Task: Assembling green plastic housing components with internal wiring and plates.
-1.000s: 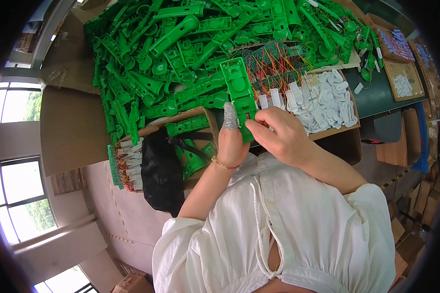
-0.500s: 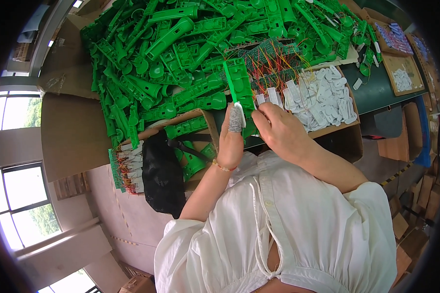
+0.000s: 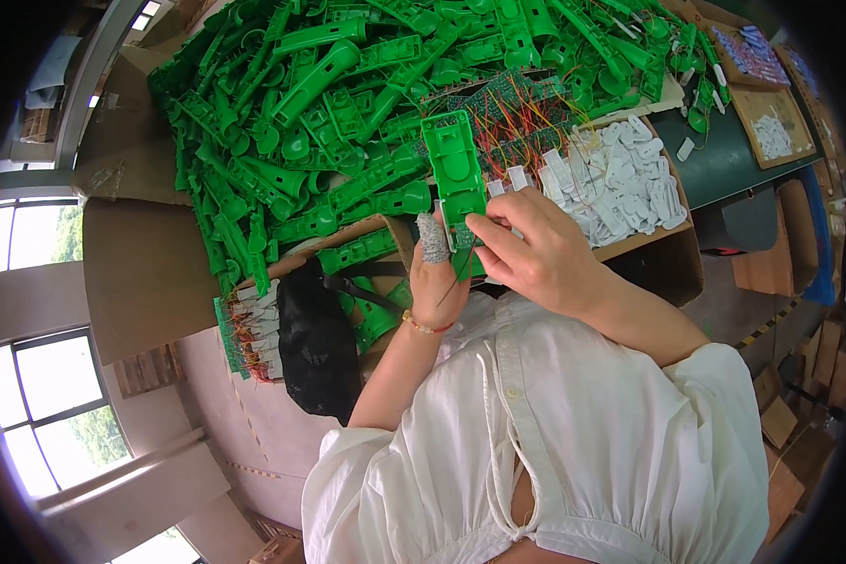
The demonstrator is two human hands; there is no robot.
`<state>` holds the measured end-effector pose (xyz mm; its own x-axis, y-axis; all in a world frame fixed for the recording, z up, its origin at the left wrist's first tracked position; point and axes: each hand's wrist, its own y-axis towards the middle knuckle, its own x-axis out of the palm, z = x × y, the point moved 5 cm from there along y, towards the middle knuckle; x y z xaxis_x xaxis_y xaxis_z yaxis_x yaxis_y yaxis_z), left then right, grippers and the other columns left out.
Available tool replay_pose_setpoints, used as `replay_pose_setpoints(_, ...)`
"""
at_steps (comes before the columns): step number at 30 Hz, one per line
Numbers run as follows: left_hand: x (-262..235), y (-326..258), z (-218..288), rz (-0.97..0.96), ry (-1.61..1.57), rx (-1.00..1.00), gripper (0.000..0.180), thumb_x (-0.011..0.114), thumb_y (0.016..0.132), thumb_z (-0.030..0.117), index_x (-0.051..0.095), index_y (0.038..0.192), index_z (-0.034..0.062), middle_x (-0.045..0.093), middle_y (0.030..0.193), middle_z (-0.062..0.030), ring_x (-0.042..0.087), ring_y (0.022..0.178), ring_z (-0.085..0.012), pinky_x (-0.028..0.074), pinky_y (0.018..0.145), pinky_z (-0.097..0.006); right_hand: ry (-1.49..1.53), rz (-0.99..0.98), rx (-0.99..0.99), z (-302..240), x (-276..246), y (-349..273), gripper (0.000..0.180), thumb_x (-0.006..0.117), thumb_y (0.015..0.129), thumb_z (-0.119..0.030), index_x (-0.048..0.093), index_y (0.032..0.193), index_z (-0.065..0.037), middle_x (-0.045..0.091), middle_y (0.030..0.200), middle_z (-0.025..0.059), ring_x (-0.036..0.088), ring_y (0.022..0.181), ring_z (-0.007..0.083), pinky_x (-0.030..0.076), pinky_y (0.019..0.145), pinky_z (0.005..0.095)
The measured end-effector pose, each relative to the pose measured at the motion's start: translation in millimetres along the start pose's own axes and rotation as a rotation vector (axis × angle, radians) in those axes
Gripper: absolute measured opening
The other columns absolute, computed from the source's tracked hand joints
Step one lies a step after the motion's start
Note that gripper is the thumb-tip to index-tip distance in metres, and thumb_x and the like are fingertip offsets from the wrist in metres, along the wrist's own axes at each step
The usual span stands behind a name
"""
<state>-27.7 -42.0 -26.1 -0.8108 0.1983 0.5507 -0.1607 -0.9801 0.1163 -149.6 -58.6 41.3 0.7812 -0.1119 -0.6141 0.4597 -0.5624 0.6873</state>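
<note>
My left hand holds a long green plastic housing upright by its lower end; the thumb wears a grey fabric cot. My right hand pinches a small white part with thin wires against the lower end of the same housing. What lies under the fingers is hidden. Behind the hands is a big heap of green plastic housings. Just right of it lie white plastic parts and small circuit boards with red and yellow wires.
A black bag hangs at the front of the cardboard-covered bench. A stack of wired boards sits left of it. Trays of small white and blue parts stand far right. Windows are at the left.
The green housing has been lifted a little and tilted more upright. My right hand has shifted slightly along its lower end; the left grip is the same.
</note>
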Motion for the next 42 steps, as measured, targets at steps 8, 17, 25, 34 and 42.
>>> replay_pose_setpoints(8,-3,0,-1,0.063,0.117,-0.007,0.052,0.053,0.089,0.038,0.04,0.127,0.0043,0.05,0.121,-0.0067,0.049,0.111,-0.0193,0.041,0.093,-0.035,-0.083,-0.065,-0.066,-6,-7,2,0.038,0.071,0.058,-0.003,0.06,0.094,0.001,0.049,0.089,0.0069,0.05,0.07,0.0196,0.046,0.059,0.0287)
replay_pose_setpoints(17,-11,-2,-7,0.086,0.175,0.007,0.032,0.041,0.094,0.02,0.049,0.117,-0.0006,0.057,0.108,-0.007,0.055,0.097,-0.0145,0.044,0.085,-0.028,-0.028,-0.011,-0.041,-4,-6,-2,0.034,0.07,0.057,-0.004,0.062,0.09,0.002,0.049,0.089,0.0078,0.051,0.073,0.0213,0.046,0.06,0.0292)
replay_pose_setpoints(25,-10,-6,-13,0.229,0.161,-0.04,0.023,0.042,0.094,0.021,0.053,0.102,0.0027,0.058,0.093,-0.005,0.056,0.083,-0.0142,0.047,0.071,-0.029,-0.078,0.041,-0.048,0,2,-9,0.035,0.071,0.057,-0.008,0.064,0.091,-0.002,0.051,0.09,0.0041,0.05,0.076,0.0205,0.043,0.065,0.0317)
replay_pose_setpoints(34,-1,-3,-14,0.222,0.038,-0.052,0.022,0.044,0.094,0.021,0.053,0.103,0.0027,0.059,0.096,-0.0055,0.057,0.086,-0.0152,0.047,0.074,-0.029,-0.244,0.073,-0.071,-4,-3,-8,0.022,0.065,0.066,-0.014,0.063,0.085,-0.004,0.05,0.081,0.0013,0.05,0.077,0.017,0.038,0.068,0.0308)
replay_pose_setpoints(42,-3,-5,-20,0.177,-0.041,-0.017,0.024,0.041,0.096,0.019,0.051,0.109,0.0009,0.058,0.099,-0.0055,0.056,0.089,-0.013,0.047,0.076,-0.027,-0.265,0.074,-0.065,-4,2,-12,0.027,0.068,0.061,-0.013,0.065,0.087,-0.005,0.05,0.08,0.0006,0.05,0.074,0.0175,0.038,0.067,0.032)
